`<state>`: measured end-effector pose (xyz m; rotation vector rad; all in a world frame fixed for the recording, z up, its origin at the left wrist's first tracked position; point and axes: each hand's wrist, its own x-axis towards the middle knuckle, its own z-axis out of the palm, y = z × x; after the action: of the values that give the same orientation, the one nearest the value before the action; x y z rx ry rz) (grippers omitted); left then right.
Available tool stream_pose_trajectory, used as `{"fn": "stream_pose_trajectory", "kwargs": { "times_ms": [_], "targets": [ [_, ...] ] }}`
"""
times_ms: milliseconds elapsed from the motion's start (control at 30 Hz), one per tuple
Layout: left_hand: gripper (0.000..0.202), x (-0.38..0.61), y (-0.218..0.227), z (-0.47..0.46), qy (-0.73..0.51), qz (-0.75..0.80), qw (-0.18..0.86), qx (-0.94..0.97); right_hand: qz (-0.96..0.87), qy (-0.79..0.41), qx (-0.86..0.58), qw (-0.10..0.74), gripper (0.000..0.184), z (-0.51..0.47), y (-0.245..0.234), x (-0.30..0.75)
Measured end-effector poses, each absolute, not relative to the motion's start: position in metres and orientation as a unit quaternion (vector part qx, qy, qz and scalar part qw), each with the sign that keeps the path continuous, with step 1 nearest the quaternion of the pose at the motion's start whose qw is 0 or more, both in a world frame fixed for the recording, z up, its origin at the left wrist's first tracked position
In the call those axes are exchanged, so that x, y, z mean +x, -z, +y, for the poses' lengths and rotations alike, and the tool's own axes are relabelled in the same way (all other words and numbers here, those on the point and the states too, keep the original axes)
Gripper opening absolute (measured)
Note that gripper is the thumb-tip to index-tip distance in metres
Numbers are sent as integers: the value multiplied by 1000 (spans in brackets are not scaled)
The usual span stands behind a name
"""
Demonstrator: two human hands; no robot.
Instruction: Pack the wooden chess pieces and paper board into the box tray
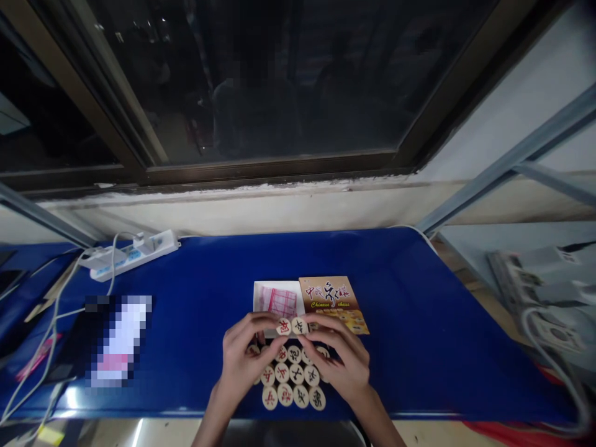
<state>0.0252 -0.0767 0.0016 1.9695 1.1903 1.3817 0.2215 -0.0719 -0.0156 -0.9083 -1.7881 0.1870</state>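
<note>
My left hand (243,352) pinches a round wooden Chinese chess piece with a red character (284,326) between thumb and fingers. Beside it, a piece with a black character (298,326) is gripped by my right hand (343,357). The two pieces are side by side, seemingly touching, above the near edge of an open white box (256,292). A folded pink-and-white plaid sheet (279,301) lies in that box. Below my hands, more chess pieces (285,394), red and black, are arranged in close rows; my fingers hide some of them.
The orange-brown Chinese chess lid (335,298) lies right of the box on the blue table (410,298). At the left are a white power strip (135,254), trailing cables (58,310) and a pixelated, phone-like object (116,341). Metal posts (465,192) flank the table below a window.
</note>
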Motion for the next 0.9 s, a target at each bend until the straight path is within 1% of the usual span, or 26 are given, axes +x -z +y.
{"fn": "stream_pose_trajectory", "kwargs": {
  "times_ms": [133,233,367,433,500,600,733,800,900],
  "targets": [
    [13,26,-2,-78,-497,441,230,711,-754,-85,-387,525,26,-72,17,222],
    [10,24,0,-77,-487,461,209,712,-758,-80,-393,514,28,-70,18,221],
    [11,15,2,-73,-470,506,153,707,-759,-51,-419,496,41,-66,20,220],
    [11,9,2,-71,-448,521,132,715,-763,-37,-436,475,44,-64,19,220],
    [10,4,3,-70,-419,528,118,729,-776,-30,-449,442,41,-64,17,220],
    [12,-1,4,-70,-378,533,108,749,-797,-30,-459,392,31,-64,14,224],
    [19,-5,7,-74,-347,534,98,764,-808,-41,-468,355,22,-65,13,228],
    [20,-6,7,-75,-343,537,89,766,-811,-51,-470,345,23,-65,14,229],
    [21,-5,7,-74,-338,532,75,773,-815,-63,-471,331,29,-66,14,227]
  ]
}}
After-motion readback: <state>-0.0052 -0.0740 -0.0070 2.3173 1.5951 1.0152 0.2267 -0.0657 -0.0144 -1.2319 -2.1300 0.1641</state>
